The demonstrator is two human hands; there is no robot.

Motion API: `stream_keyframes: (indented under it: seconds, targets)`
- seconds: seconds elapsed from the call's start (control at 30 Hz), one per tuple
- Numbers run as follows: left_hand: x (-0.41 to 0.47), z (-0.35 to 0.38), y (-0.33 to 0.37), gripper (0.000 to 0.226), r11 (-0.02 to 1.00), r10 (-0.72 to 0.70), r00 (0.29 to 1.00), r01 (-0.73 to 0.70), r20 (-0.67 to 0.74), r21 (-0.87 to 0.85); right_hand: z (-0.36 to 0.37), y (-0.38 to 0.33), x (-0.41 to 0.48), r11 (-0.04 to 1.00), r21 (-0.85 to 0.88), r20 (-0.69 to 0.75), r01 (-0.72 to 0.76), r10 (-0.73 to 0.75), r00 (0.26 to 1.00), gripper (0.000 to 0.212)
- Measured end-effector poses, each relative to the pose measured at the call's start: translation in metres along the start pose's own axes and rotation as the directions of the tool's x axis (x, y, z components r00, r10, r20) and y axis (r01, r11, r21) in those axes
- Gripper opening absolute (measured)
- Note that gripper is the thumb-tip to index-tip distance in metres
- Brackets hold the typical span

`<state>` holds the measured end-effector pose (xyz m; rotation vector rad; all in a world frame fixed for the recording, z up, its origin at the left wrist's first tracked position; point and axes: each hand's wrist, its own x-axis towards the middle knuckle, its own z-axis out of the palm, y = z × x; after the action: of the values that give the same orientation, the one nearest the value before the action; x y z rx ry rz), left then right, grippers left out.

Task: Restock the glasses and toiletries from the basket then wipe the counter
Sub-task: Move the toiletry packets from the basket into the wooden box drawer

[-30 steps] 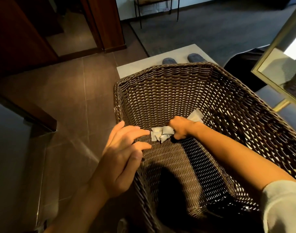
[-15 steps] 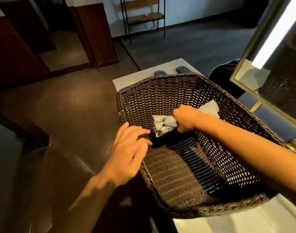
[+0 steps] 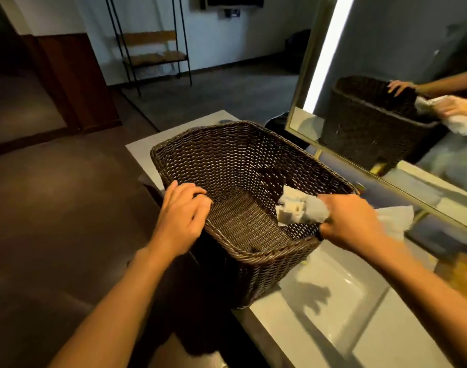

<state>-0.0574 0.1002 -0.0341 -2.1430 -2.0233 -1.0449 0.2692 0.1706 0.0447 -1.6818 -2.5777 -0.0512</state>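
Note:
A dark brown wicker basket (image 3: 227, 160) stands on the pale counter (image 3: 285, 325), partly over its left edge. My left hand (image 3: 182, 216) rests on the basket's near left rim, fingers curled over it. My right hand (image 3: 352, 221) is closed on a bunch of small white toiletry packets (image 3: 293, 208), held just above the basket's right rim. A white cloth (image 3: 394, 221) trails from the same hand toward the mirror. The rest of the basket's inside looks bare.
A gold-framed mirror (image 3: 402, 83) with a lit strip stands right behind the counter and reflects the basket and both hands. A white sink basin (image 3: 341, 296) lies near right. Dark tiled floor (image 3: 54, 208) is to the left, a metal rack (image 3: 152, 54) at the far wall.
My right hand has lifted the packets from the basket floor and carried them right, over the rim. My left hand has closed onto the left rim. The view has tilted up.

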Motion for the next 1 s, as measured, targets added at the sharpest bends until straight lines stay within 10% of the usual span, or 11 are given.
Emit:
stream_keyframes:
  seconds: [0.2,0.4,0.7,1.0]
  targets:
    - [0.0,-0.016,0.029,0.05,0.986,-0.112,0.973,0.082,0.203,0.148,0.025,-0.012,-0.019,0.977,0.17,-0.316,-0.13,0.179,0.932,0.017]
    - [-0.053,0.003,0.166,0.071,0.98,0.133,0.962,-0.164,0.239,0.114,0.03,-0.013,-0.018,0.959,0.204,-0.343,-0.195,0.256,0.904,0.019]
    - [-0.092,0.04,0.189,0.103,0.887,0.052,0.94,-0.198,0.336,0.416,0.019,0.013,-0.063,0.847,0.52,-0.382,-0.112,0.348,0.856,0.01]
    - [-0.093,0.055,0.212,0.104,0.835,-0.018,0.974,-0.109,0.225,0.539,0.056,0.191,-0.185,0.789,0.438,-0.021,-0.43,0.487,0.873,0.028]
